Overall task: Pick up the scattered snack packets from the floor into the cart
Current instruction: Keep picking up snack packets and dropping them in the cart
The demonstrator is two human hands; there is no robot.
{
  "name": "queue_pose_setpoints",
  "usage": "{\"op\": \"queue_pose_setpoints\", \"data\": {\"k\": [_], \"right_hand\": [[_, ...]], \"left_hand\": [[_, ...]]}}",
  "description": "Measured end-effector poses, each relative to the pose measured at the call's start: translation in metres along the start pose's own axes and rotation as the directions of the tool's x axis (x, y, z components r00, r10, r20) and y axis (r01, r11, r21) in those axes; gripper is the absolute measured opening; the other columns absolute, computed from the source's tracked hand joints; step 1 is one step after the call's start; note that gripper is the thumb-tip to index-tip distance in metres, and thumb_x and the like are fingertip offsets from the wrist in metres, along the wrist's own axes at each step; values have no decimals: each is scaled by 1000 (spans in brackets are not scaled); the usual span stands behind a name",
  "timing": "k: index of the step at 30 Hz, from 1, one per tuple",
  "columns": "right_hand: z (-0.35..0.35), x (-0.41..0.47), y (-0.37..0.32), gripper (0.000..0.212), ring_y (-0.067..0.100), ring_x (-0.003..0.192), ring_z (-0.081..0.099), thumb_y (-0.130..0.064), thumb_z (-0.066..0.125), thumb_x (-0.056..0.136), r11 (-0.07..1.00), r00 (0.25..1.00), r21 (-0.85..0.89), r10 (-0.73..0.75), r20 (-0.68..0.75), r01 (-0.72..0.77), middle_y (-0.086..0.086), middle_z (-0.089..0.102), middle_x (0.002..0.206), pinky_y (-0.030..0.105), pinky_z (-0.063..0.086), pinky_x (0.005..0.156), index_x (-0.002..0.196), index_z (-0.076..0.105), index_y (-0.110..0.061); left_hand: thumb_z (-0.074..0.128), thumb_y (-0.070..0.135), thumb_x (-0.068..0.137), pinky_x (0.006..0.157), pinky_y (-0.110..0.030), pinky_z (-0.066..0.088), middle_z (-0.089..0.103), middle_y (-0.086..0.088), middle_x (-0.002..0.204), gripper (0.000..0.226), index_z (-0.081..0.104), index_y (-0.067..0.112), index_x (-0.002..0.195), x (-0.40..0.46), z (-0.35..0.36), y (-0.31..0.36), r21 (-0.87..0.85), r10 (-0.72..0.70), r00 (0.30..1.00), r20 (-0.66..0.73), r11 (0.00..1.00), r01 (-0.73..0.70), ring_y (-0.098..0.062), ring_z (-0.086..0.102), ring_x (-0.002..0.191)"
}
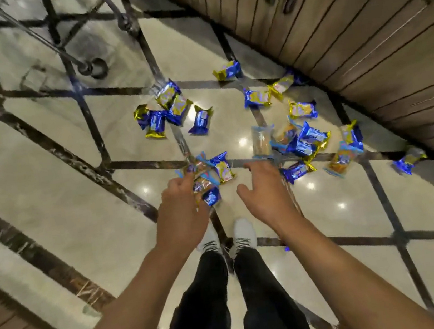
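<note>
Packets in blue and gold foil lie scattered across the pale tiled floor point(47, 186), their long axes pointing every way. A tight cluster point(164, 110) sits up left of centre, most of it slanting toward the upper right; beside it a lone packet point(200, 121) lies steeply tilted. Another heap point(301, 139) lies to the right, with a clear wrapper point(261, 142) standing nearly upright in the picture beside it. Single packets trail toward the wooden wall point(357, 21) — one point(228, 70) near its base, one point(408, 159) far right.

The left hand point(183, 210) grips a bunch of packets point(212, 176), fingers curled round them so that they fan outward. The right hand point(265, 185) hovers just beside it, fingers spread and relaxed, holding nothing, near a small blue packet point(298, 170) lying roughly level.

Below the hands stand white shoes point(244, 231) and dark trousers point(208, 317). Dark metal legs on castors point(92, 67) — perhaps the cart, though that cannot be told — stand upper left, well apart from the packets.
</note>
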State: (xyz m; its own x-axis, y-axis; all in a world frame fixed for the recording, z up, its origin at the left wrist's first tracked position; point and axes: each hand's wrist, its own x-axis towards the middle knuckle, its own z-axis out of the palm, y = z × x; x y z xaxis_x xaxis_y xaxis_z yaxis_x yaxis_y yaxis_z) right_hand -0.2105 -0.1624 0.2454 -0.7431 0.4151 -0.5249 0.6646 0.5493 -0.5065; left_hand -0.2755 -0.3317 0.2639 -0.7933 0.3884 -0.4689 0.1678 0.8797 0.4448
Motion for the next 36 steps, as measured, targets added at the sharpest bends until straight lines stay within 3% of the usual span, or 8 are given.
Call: {"op": "queue_pose_setpoints", "data": {"k": [8,13,17,24,31,36], "right_hand": [[163,141,94,53,27,126,44,-24,63,87,994,992,-54,-95,84,99,7,45,136,38,43,94,138,49,-18],[259,216,160,55,33,122,46,-21,62,85,982,987,-131,-121,109,135,10,43,135,41,46,93,138,48,-16],[315,270,188,66,36,128,37,-28,65,81,954,980,-237,-157,120,182,12,30,143,44,43,96,142,42,-22],[368,328,208,85,37,131,27,-41,67,81,912,980,-360,-179,85,198,11,5,156,49,41,97,152,23,-29],[388,343,217,85,37,121,39,-31,70,79,877,966,-406,-245,83,257,12,11,156,46,50,87,150,24,-25],[386,343,217,80,36,117,42,-19,69,79,895,970,-376,-241,45,240,10,15,154,46,50,84,148,30,-26]], "left_hand": [[61,20,86,95,-43,42,43,-13,136,58,42,12,141,122,163,-121,80,-61,998,29,995,58,-33,45,118],[59,21,85,92,-44,45,44,-12,133,57,43,17,139,193,256,-197,170,24,997,69,985,-36,-33,47,114],[61,25,80,93,-45,45,45,-12,134,69,39,20,144,240,317,-237,269,148,978,148,945,-184,-35,47,115],[69,31,72,85,-48,43,40,-16,144,77,42,24,144,278,384,-271,483,310,919,242,783,-391,-39,46,110],[67,38,82,79,-45,47,41,-16,143,65,44,23,141,281,397,-282,493,369,906,209,760,-423,-36,47,103],[75,33,79,76,-44,48,42,-13,141,68,46,23,139,282,401,-283,483,361,915,179,778,-402,-35,47,103]]}}
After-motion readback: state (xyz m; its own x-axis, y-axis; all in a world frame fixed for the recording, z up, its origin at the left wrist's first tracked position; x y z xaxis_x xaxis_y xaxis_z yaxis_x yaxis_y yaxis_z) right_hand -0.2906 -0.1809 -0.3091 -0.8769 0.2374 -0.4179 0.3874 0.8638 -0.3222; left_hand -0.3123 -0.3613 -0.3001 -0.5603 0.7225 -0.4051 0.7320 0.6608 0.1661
